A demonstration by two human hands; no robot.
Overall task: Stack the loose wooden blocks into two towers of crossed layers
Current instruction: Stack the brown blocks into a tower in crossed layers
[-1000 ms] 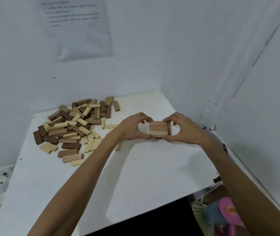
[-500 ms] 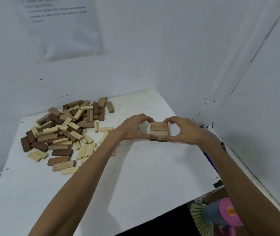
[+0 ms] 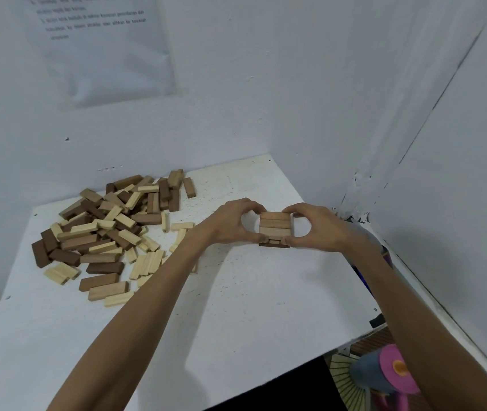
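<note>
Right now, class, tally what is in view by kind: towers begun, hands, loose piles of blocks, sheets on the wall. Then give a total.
Towers begun: 1, the tower
Hands: 2, the left hand and the right hand, both pinching the tower
Loose piles of blocks: 1, the pile
Sheets on the wall: 1, the paper sheet
Total: 5

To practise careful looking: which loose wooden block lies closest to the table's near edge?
The pale rectangular wooden block at the front tip of the pile; all others, including its light-brown neighbour, lie farther back.
</note>
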